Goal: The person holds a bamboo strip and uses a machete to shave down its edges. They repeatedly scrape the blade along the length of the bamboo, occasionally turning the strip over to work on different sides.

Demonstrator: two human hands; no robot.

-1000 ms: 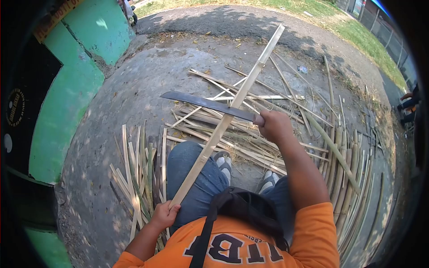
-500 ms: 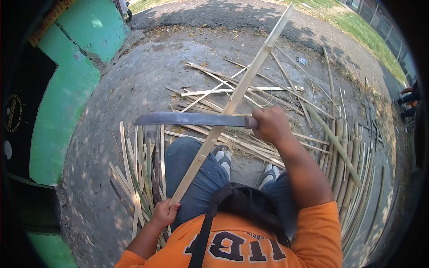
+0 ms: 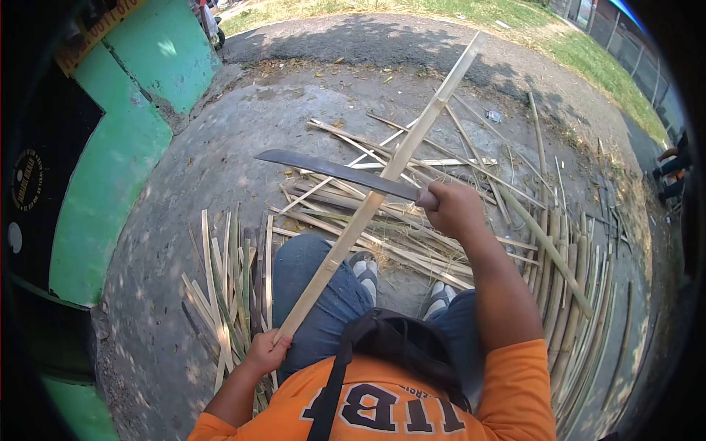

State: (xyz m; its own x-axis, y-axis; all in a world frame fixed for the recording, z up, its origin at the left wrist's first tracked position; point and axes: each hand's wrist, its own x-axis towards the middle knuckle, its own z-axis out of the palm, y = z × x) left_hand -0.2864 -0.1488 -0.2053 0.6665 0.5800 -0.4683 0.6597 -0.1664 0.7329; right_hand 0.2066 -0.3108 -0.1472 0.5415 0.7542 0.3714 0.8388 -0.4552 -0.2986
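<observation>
Filling the nearest part of the view, an orange shirt [image 3: 518, 386] with dark letters is worn, crossed by a black strap [image 3: 335, 386] that is joined to a black bag [image 3: 404, 331] at the lap. At lower left, the near end of a long, flat wood strip [image 3: 334, 257] is grasped in the left hand [image 3: 266, 353], with the fingers curled around it. The strip is held aslant over the blue jeans [image 3: 305, 275], its far end raised up and to the right. Farther along, the handle of a long knife [image 3: 316, 166] is enclosed in the right hand [image 3: 454, 211]. The strip is crossed near its middle by the blade, which is pointed left; how deeply the wood is bitten, if at all, cannot be told.

Below, grey-and-white shoes [image 3: 365, 272] are planted on the ground. Loose strips [image 3: 220, 294] are heaped to the left, long poles [image 3: 562, 294] are laid to the right, and a crisscrossed pile [image 3: 412, 239] is spread ahead. Beyond, the ground is bounded by a green wall [image 3: 110, 213] on the left, while a shaded road [image 3: 338, 40] is edged by grass [image 3: 588, 66]. Another person [image 3: 673, 173] is partly seen at far right.
</observation>
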